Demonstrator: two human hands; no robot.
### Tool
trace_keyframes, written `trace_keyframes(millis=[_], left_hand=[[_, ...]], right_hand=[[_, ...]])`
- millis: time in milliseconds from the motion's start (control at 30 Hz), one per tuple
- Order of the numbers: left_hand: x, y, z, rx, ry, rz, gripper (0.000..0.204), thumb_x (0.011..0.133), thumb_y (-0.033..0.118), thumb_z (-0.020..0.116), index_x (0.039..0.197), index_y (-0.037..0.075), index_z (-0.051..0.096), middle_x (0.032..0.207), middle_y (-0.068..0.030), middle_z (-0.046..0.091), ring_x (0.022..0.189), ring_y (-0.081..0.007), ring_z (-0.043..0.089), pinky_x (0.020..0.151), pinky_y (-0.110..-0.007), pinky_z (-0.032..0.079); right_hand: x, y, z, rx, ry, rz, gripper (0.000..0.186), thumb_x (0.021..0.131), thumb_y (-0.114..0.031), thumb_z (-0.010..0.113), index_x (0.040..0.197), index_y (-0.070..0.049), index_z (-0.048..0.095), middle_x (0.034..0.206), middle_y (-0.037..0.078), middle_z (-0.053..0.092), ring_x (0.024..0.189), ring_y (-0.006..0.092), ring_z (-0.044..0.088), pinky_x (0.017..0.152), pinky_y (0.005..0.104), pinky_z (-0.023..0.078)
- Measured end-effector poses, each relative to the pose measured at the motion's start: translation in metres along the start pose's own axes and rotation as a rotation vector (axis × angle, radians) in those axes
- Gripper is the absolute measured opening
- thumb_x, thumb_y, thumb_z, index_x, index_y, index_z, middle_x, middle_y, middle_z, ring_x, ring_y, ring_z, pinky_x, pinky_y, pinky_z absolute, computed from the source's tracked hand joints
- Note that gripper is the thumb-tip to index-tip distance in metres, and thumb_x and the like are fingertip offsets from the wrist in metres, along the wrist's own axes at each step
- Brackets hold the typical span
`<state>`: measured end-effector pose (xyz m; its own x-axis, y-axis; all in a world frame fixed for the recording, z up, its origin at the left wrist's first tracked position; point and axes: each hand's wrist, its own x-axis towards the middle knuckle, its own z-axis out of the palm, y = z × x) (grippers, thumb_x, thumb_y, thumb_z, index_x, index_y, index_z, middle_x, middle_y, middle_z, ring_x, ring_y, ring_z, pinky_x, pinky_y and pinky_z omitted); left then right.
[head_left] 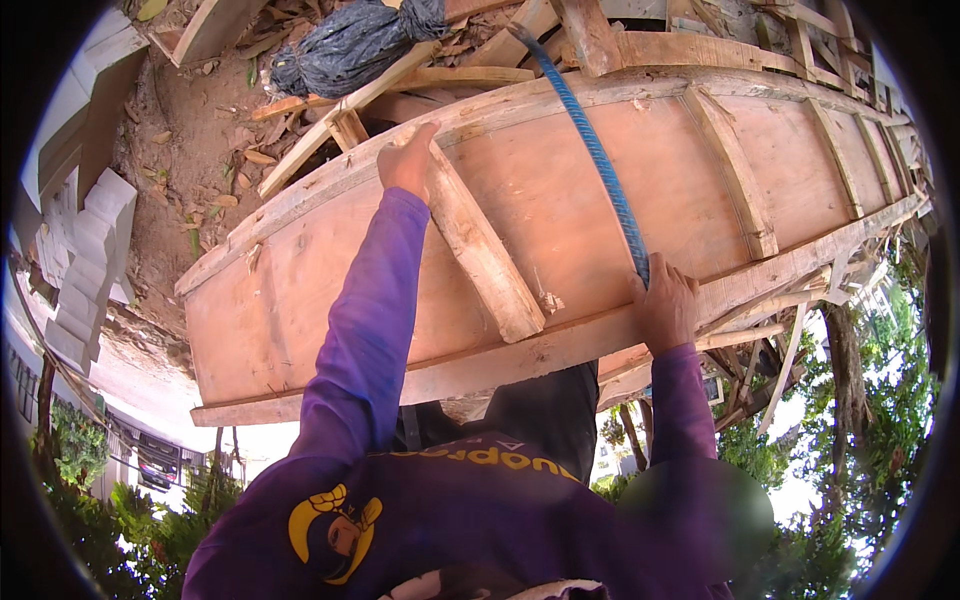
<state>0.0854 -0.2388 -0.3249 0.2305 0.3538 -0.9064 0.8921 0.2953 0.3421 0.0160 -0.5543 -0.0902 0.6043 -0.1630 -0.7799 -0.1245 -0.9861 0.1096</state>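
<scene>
A long formwork panel point(560, 210) of reddish plywood with timber edge boards lies across the view in front of me. My left hand point(405, 163) is closed around the upper end of a short wooden batten point(480, 240), beside the panel's far edge board. That batten slants over the plywood, its lower end close to the near edge board point(500, 360). In my right hand point(668, 302) is the near end of a blue, ridged crowbar point(595, 150). The bar crosses the panel, and its dark hooked end reaches past the far edge board.
More crosspieces point(735, 170) sit along the panel to the right. Beyond the far edge lie scrap timbers point(350, 115) and a bundled dark plastic sheet point(345, 50) on leaf-strewn soil. Pale stacked blocks point(90, 260) stand at left. Loose poles point(745, 340) and trees are at right.
</scene>
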Motion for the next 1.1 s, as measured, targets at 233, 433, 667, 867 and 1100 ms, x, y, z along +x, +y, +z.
trace_keyframes(millis=[233, 433, 667, 867, 1100], left_hand=[[-0.013, 0.002, -0.008, -0.043, 0.047, 0.102, 0.070, 0.075, 0.024, 0.082, 0.126, -0.016, 0.056, 0.124, -0.0248, 0.065, 0.111, -0.0301, 0.064, 0.099, -0.036, 0.048], [0.000, -0.010, -0.014, -0.016, 0.105, 0.142, 0.076, 0.074, 0.027, 0.081, 0.129, -0.017, 0.053, 0.126, -0.0257, 0.064, 0.113, -0.0311, 0.063, 0.101, -0.036, 0.047], [-0.024, 0.009, -0.009, -0.064, 0.033, 0.093, 0.079, 0.075, 0.026, 0.081, 0.133, -0.017, 0.051, 0.125, -0.0234, 0.064, 0.114, -0.0290, 0.062, 0.101, -0.034, 0.046], [-0.024, 0.016, -0.013, -0.082, 0.043, 0.178, 0.071, 0.075, 0.021, 0.081, 0.128, -0.015, 0.051, 0.117, -0.0183, 0.064, 0.106, -0.0247, 0.061, 0.097, -0.033, 0.047], [-0.093, 0.071, -0.021, -0.177, 0.004, 0.334, 0.049, 0.077, 0.012, 0.079, 0.116, -0.004, 0.055, 0.103, -0.0069, 0.063, 0.092, -0.0162, 0.059, 0.089, -0.029, 0.047]], right_hand=[[0.038, -0.005, 0.024, 0.040, -0.008, -0.014, 0.038, 0.099, -0.029, 0.063, 0.123, -0.003, 0.051, 0.110, 0.020, 0.065, 0.103, 0.0411, 0.065, 0.089, 0.0537, 0.050], [0.093, -0.054, 0.005, 0.121, 0.152, -0.149, 0.055, 0.100, -0.027, 0.064, 0.144, -0.003, 0.043, 0.125, 0.022, 0.056, 0.111, 0.0416, 0.061, 0.094, 0.0529, 0.050], [0.218, -0.105, 0.033, -0.208, 0.424, -0.440, 0.066, 0.099, -0.040, 0.066, 0.157, -0.020, 0.041, 0.156, 0.015, 0.043, 0.143, 0.0369, 0.044, 0.107, 0.0534, 0.045], [0.257, -0.129, 0.063, -0.438, 0.362, -0.401, 0.059, 0.104, -0.052, 0.052, 0.155, -0.022, 0.047, 0.163, 0.015, 0.037, 0.142, 0.0394, 0.044, 0.109, 0.0531, 0.045], [0.262, -0.123, 0.079, -0.468, 0.484, -0.445, 0.058, 0.103, -0.053, 0.053, 0.150, -0.019, 0.052, 0.157, 0.019, 0.045, 0.120, 0.0438, 0.061, 0.096, 0.0523, 0.055]])
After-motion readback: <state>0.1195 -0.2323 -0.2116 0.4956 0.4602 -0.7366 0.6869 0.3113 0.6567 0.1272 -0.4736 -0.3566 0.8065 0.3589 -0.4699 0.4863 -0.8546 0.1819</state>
